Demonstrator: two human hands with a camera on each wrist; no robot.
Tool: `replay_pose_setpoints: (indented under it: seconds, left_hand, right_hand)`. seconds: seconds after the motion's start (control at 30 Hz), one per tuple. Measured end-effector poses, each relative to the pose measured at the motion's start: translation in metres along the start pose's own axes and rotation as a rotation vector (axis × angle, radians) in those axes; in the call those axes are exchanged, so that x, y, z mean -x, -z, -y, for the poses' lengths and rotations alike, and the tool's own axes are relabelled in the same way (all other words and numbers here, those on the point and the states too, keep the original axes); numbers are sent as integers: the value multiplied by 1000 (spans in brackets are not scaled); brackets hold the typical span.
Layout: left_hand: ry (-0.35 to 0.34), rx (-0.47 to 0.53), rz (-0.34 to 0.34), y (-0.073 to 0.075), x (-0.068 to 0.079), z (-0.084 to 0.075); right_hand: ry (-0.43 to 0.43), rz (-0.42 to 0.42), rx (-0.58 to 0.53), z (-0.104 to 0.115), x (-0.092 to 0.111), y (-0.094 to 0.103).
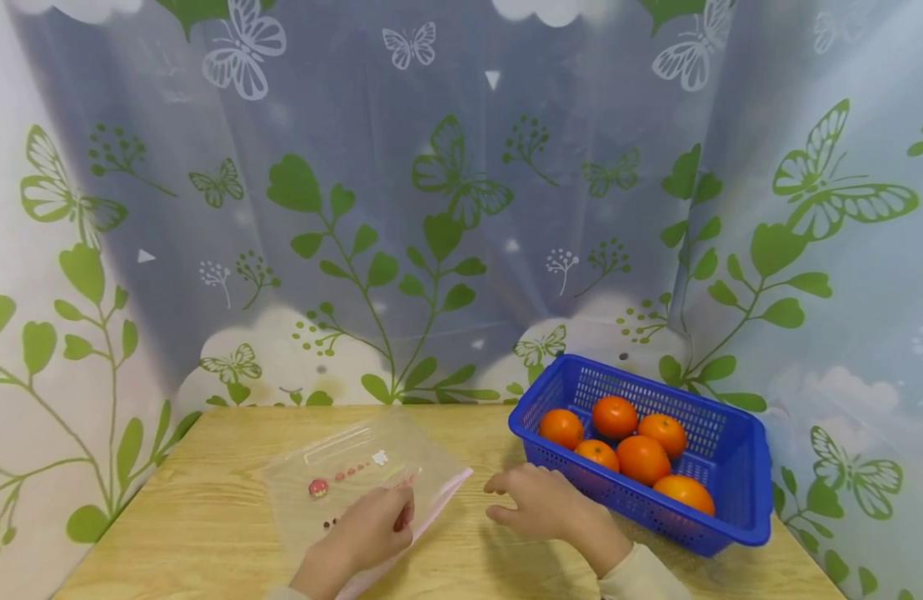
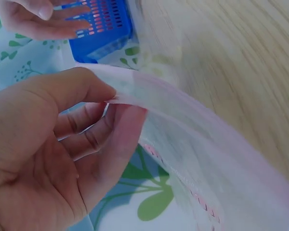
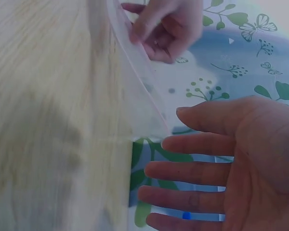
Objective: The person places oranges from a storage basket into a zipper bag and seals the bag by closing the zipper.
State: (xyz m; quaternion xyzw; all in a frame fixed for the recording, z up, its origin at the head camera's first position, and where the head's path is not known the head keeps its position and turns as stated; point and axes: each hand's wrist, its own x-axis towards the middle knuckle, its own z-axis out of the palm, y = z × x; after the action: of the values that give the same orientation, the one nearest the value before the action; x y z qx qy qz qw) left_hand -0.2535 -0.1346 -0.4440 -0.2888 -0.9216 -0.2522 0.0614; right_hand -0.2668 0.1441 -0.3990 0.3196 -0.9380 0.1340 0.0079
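Observation:
A clear zip bag (image 1: 371, 446) with a pink edge and small printed pictures lies over the left middle of the table. My left hand (image 1: 375, 529) pinches that pink edge between thumb and forefinger, as the left wrist view shows at the bag's rim (image 2: 192, 103). Just right of the bag, my right hand (image 1: 540, 500) hovers with fingers extended and holds nothing. In the right wrist view its spread fingers (image 3: 188, 171) stand close to the bag's corner; whether they touch cannot be told. Beside it sits a blue basket (image 1: 731, 533) holding several oranges (image 1: 643, 458).
The wooden table (image 1: 177, 517) runs back to a patterned curtain (image 1: 461, 275) with butterflies and leaves, which also closes in both sides. The basket takes up the right part of the table, slightly turned.

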Motion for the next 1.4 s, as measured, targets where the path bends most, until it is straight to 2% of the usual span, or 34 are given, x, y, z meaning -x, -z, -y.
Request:
replay_pose_setpoints:
  seconds: [0.13,0.27,0.47,0.7,0.9,1.17,1.27,1.4]
  left_hand:
    - [-17,42,-3,-2,-8,-6]
    - [-3,115,19,-5,-13,-11]
    - [26,234,27,-10,-17,-16]
    - [7,241,-42,-16,-22,-22]
    - [-9,217,-55,-20,-27,-29]
    - [43,295,-70,-26,-32,-36]
    - [38,305,-78,-26,-31,-35]
    - [2,250,-144,-27,-31,-34]
  right_hand:
    - [30,-33,-7,5,-5,-9]
    - [43,-59,-26,9,-10,-17]
    - [-60,-106,-104,11,-15,-28]
    - [-131,-162,-192,10,-19,-40]
    - [-124,-201,-246,13,-21,-43]
    - [-144,-211,-310,17,-28,-38]
    - [-162,-216,-317,18,-29,-39]
    - [-172,-239,-304,16,-30,-41]
